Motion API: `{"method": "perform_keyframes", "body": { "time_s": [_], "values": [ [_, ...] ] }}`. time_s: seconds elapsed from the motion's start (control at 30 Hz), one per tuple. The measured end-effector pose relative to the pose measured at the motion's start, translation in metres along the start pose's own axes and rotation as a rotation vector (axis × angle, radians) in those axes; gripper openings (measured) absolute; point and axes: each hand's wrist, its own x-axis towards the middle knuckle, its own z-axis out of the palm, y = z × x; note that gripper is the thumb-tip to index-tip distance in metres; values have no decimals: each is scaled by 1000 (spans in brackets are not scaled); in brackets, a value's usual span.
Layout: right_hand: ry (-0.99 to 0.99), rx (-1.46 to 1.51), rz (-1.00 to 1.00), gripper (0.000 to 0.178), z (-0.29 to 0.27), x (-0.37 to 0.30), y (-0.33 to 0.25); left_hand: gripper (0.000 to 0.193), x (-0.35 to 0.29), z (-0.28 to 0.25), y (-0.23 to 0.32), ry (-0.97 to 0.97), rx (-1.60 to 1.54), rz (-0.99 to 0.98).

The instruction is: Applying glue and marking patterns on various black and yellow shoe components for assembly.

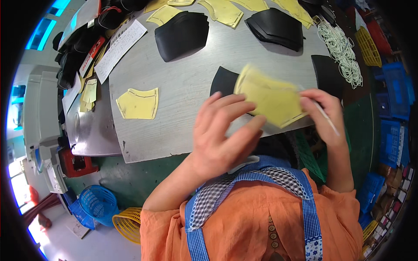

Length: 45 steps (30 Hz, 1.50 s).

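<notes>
A yellow pattern piece (pixel 272 98), blurred by motion, is tilted above the table in front of me. My right hand (pixel 333 111) pinches its right edge and also holds a slim white pen (pixel 334 129) pointing down to the right. Fingers apart, my left hand (pixel 222 135) is at the piece's left edge; whether the fingertips touch it I cannot tell. Partly hidden under the yellow piece, a black curved piece (pixel 223 80) lies on the table. Another yellow pattern piece (pixel 138 104) lies flat at the left, with dark lines along its edges.
Two stacks of black pieces, one left (pixel 182 37) and one right (pixel 278 30), lie farther back on the grey table (pixel 183 91). Behind them are several yellow patterns (pixel 222 12). A black piece (pixel 326 76) and bundled white cord (pixel 342 52) lie right; a paper sheet (pixel 119 52) left.
</notes>
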Motion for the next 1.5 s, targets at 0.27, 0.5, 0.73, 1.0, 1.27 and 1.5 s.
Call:
{"method": "perform_keyframes", "body": {
  "time_s": [0.27, 0.5, 0.73, 1.0, 1.27, 1.5],
  "values": [
    [-19, -499, -471, 22, 39, 30, 9, 54, 14, 32, 4, -212, 21, -315],
    [24, 187, -236, 26, 27, 63, -13, 50, 13, 31, 1, -247, 20, -341],
    [-246, 97, -388, 25, 75, 96, -32, 42, 11, 35, -2, -253, -6, -369],
    [-110, -491, -581, 21, 93, 130, -27, 35, 14, 35, -1, -252, 77, -291],
    [-130, -411, -377, 20, 31, 67, -10, 45, 15, 30, -7, -252, 31, -342],
    [-223, -238, -226, 18, 22, 33, -6, 51, 34, 17, -21, -362, 150, -203]
  ]
}}
